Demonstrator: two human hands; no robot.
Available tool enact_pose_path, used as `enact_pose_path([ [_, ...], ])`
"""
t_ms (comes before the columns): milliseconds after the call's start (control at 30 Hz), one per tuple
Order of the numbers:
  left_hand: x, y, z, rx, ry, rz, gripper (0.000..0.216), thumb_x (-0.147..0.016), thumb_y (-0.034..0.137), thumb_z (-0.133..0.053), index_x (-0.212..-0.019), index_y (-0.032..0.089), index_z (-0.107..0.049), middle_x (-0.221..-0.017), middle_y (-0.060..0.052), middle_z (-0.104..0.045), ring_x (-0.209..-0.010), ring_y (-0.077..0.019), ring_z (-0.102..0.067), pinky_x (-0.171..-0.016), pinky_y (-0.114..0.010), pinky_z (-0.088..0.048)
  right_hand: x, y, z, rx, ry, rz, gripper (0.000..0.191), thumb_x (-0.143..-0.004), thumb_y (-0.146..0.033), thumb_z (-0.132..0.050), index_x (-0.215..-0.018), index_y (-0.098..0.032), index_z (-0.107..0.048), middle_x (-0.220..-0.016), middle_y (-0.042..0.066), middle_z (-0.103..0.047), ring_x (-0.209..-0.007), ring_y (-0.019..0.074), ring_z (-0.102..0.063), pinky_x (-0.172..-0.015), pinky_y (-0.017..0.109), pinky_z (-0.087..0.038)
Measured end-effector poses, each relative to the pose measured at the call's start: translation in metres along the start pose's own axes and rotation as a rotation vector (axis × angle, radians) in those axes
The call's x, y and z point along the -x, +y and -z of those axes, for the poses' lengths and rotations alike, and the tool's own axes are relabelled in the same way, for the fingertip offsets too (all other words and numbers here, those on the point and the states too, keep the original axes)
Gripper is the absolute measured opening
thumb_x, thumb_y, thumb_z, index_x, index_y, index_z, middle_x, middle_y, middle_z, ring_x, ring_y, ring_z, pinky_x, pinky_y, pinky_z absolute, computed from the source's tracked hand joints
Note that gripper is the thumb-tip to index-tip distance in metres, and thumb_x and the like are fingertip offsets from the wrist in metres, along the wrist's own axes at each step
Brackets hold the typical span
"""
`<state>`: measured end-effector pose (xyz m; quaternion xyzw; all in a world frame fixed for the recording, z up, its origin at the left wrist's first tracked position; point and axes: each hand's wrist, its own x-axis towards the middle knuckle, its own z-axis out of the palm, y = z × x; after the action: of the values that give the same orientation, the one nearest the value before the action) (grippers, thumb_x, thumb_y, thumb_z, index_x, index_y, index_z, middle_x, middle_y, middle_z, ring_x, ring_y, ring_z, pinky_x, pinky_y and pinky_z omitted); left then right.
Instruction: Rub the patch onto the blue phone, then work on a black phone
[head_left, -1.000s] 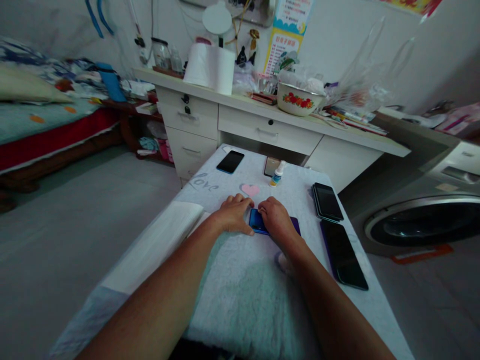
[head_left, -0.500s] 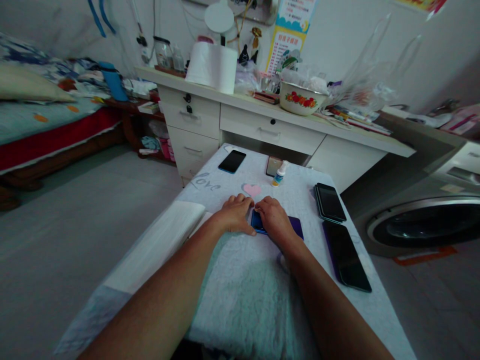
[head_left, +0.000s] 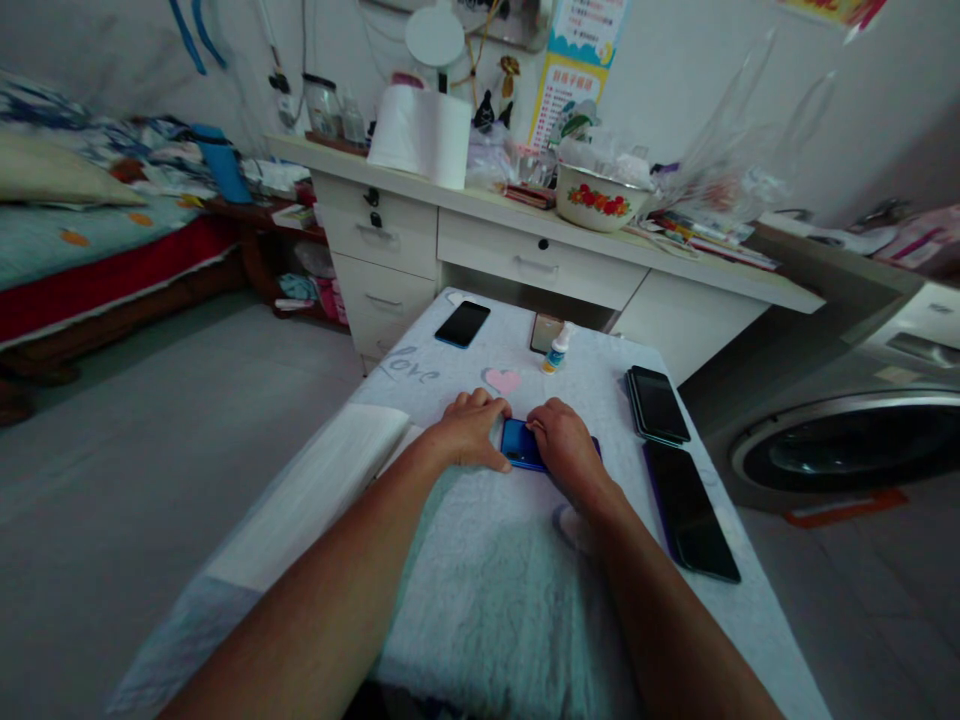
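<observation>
A blue phone (head_left: pixel 520 446) lies on the cloth-covered table, its glossy blue back facing up. My left hand (head_left: pixel 474 430) grips its left end between thumb and fingers. Over the middle of the phone, my right hand (head_left: pixel 564 440) is closed with bent fingers pressed to the surface; a small pale bit shows at the fingertips, too small to name. The right hand hides part of the phone. Just beyond the hands stands a small white spray bottle (head_left: pixel 556 350) with a blue and yellow label.
Another phone (head_left: pixel 463 324) lies at the far left, a smaller one (head_left: pixel 545 333) behind the bottle. Stacked phones (head_left: pixel 658 404) and a dark tablet (head_left: pixel 691 512) line the right edge. A folded white cloth (head_left: pixel 337 470) lies left. A white desk (head_left: pixel 487 220) stands behind, a washing machine (head_left: pixel 847 420) right.
My right hand has slid to the right along the phone, uncovering more of its blue back. The left hand stays at the left end.
</observation>
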<state>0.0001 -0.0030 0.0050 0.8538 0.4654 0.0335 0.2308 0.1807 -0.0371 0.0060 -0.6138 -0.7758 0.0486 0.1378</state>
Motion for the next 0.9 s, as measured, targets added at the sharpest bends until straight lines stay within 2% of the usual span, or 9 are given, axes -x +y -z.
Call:
enact_pose_path([
  [267,-0.003,-0.004,-0.006,-0.013,0.033,-0.01,0.08,-0.051,0.056,-0.076,-0.121,0.031,-0.047,-0.118,-0.004,-0.044,-0.112,-0.0296,-0.041,-0.096,-0.039,-0.038,0.005,-0.019,0.001,-0.136,-0.062,0.131,0.017,-0.087,-0.01,-0.049,-0.085,-0.014,-0.066,-0.086,0.005,-0.054,-0.081,0.0131,-0.05,-0.076,0.024,-0.037],
  [433,-0.003,-0.003,-0.006,0.0,0.037,0.001,0.08,-0.049,0.056,-0.077,-0.12,0.033,-0.049,-0.116,-0.004,-0.044,-0.11,-0.03,-0.042,-0.094,-0.04,-0.039,0.012,-0.011,0.007,-0.164,-0.098,0.162,0.017,-0.084,-0.008,-0.049,-0.081,-0.015,-0.064,-0.083,0.003,-0.053,-0.077,0.0122,-0.049,-0.071,0.023,-0.035],
  [667,0.0,0.0,-0.001,0.025,0.02,0.004,0.076,-0.051,0.053,-0.077,-0.119,0.032,-0.05,-0.117,-0.005,-0.045,-0.111,-0.0305,-0.042,-0.094,-0.041,-0.039,0.016,0.01,0.011,-0.088,-0.111,0.091,0.013,-0.079,-0.009,-0.052,-0.077,-0.015,-0.063,-0.078,0.002,-0.053,-0.071,0.012,-0.048,-0.066,0.024,-0.033],
  [900,0.001,0.002,0.0,0.021,0.022,0.007,0.077,-0.051,0.053,-0.077,-0.12,0.031,-0.051,-0.117,-0.006,-0.045,-0.112,-0.0309,-0.042,-0.095,-0.041,-0.039,0.013,0.0,0.005,-0.142,-0.07,0.145,0.015,-0.084,-0.01,-0.051,-0.078,-0.015,-0.064,-0.079,0.002,-0.053,-0.071,0.0114,-0.049,-0.067,0.023,-0.034],
])
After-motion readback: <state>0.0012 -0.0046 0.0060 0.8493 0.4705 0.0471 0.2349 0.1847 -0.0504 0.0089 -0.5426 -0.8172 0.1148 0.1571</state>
